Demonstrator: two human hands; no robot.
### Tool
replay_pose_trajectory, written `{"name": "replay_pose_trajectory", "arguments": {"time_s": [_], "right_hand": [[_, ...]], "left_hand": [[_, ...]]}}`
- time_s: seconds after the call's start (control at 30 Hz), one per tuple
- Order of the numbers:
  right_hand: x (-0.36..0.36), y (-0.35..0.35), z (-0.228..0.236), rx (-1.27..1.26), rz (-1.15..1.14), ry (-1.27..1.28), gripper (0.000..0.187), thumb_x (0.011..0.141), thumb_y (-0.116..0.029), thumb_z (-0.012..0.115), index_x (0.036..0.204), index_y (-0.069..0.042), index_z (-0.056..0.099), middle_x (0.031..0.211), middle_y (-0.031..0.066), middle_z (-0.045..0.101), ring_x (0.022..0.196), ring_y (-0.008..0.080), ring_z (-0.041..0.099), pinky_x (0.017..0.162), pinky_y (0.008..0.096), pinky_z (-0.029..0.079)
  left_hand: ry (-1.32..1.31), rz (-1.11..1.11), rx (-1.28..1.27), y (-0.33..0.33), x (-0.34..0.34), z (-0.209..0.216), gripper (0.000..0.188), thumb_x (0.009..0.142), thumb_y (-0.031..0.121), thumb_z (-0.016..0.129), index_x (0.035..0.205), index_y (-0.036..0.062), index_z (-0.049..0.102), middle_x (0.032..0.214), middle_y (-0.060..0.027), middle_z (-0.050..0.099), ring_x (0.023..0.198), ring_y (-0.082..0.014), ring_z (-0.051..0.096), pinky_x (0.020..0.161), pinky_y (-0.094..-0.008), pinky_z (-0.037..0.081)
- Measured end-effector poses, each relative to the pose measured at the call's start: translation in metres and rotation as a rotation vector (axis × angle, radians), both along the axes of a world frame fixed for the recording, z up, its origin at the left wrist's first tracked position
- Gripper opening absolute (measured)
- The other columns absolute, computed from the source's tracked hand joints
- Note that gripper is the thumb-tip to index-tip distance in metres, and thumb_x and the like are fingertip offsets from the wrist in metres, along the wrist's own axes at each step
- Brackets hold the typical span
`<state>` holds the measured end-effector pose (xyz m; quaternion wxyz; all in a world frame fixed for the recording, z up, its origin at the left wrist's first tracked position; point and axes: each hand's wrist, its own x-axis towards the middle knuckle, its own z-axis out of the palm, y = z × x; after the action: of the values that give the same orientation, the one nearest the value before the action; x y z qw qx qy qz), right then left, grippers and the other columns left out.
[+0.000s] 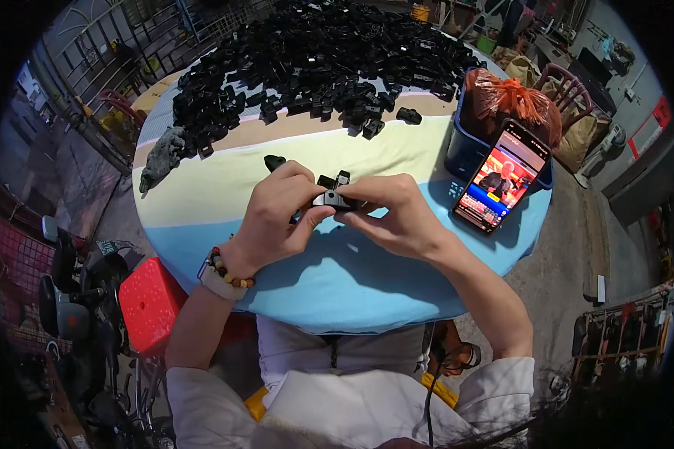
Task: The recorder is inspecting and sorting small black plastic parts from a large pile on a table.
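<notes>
Over the near half of a round worktop [419, 280], which is covered by a cloth with blue, pale yellow and brown stripes, two bare hands meet in front of the person's body. Between them is a small black plastic part with a silvery grey face [329, 199]. The left hand [281, 206] grips this part from its left side, with the thumb at the near edge and the fingers bent. The right hand [393, 213] grips it from the other side, also with thumb and bent fingers. The fingertips cover much of the part, so its full shape I cannot tell.

Just beyond the left hand, a black rounded piece [275, 162] shows; whether the hand touches it, I cannot tell. On the left wrist there is a bracelet of brown and yellow beads [221, 262].

At the far side of the worktop lies a wide heap of black plastic parts [314, 63]. One single black part [409, 115] lies near its front edge, on the yellow stripe. To the left, a crumpled grey cloth [165, 153] lies beside the heap. At the right stands a dark blue plastic bin [457, 146] with a knotted red plastic bag [513, 105] in it, and a black phone with lit screen [502, 181] is in front of the bin.
</notes>
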<state>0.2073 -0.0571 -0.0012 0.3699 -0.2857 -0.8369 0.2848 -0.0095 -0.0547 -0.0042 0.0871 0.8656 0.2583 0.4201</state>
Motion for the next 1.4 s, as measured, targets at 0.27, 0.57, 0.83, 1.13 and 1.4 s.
{"name": "replay_pose_trajectory", "arguments": {"time_s": [0.27,0.57,0.83,1.13,1.4], "right_hand": [[0.006,-0.009,0.015,-0.357,0.070,0.047,0.033,0.080,-0.008,0.078,0.110,0.002,0.068,0.086,0.0102,0.074,0.075,0.0121,0.068,0.068,0.0277,0.054],[-0.002,-0.024,0.009,-0.503,0.945,-0.246,0.045,0.078,-0.024,0.080,0.111,0.004,0.067,0.080,0.0112,0.066,0.059,0.0173,0.058,0.051,0.0313,0.045],[-0.001,-0.007,0.001,-0.281,0.169,-0.105,0.023,0.083,-0.013,0.072,0.102,-0.001,0.068,0.076,0.0081,0.065,0.064,0.0177,0.060,0.058,0.0292,0.048],[0.001,0.025,-0.011,0.338,-0.258,-0.329,0.039,0.077,-0.002,0.069,0.115,-0.005,0.063,0.117,0.0117,0.061,0.109,0.0299,0.054,0.095,0.0388,0.047],[0.004,0.027,-0.007,0.132,-0.178,-0.064,0.032,0.078,0.002,0.069,0.109,-0.002,0.063,0.099,0.0120,0.060,0.099,0.0264,0.061,0.091,0.0340,0.052]], "left_hand": [[-0.124,-0.171,-0.112,0.004,-0.013,0.000,0.020,0.082,0.014,0.073,0.090,-0.0024,0.066,0.071,-0.0083,0.060,0.065,-0.0195,0.054,0.056,-0.0294,0.041],[-0.582,0.021,-0.472,0.010,-0.011,-0.003,0.019,0.089,-0.003,0.054,0.105,-0.0042,0.064,0.085,-0.0020,0.059,0.072,-0.0046,0.050,0.057,-0.0184,0.038],[-0.658,0.097,-0.723,0.016,-0.016,-0.007,0.017,0.088,0.003,0.060,0.103,0.0004,0.065,0.085,0.0018,0.060,0.074,-0.0032,0.050,0.057,-0.0189,0.039],[0.279,0.338,-0.114,0.010,0.009,-0.009,0.035,0.076,0.020,0.077,0.103,0.0013,0.066,0.085,-0.0111,0.064,0.083,-0.0265,0.060,0.071,-0.0357,0.050],[-0.189,0.253,-0.361,0.011,-0.004,-0.006,0.029,0.078,-0.003,0.070,0.106,0.0001,0.067,0.096,-0.0085,0.064,0.085,-0.0156,0.062,0.072,-0.0244,0.050]]}}
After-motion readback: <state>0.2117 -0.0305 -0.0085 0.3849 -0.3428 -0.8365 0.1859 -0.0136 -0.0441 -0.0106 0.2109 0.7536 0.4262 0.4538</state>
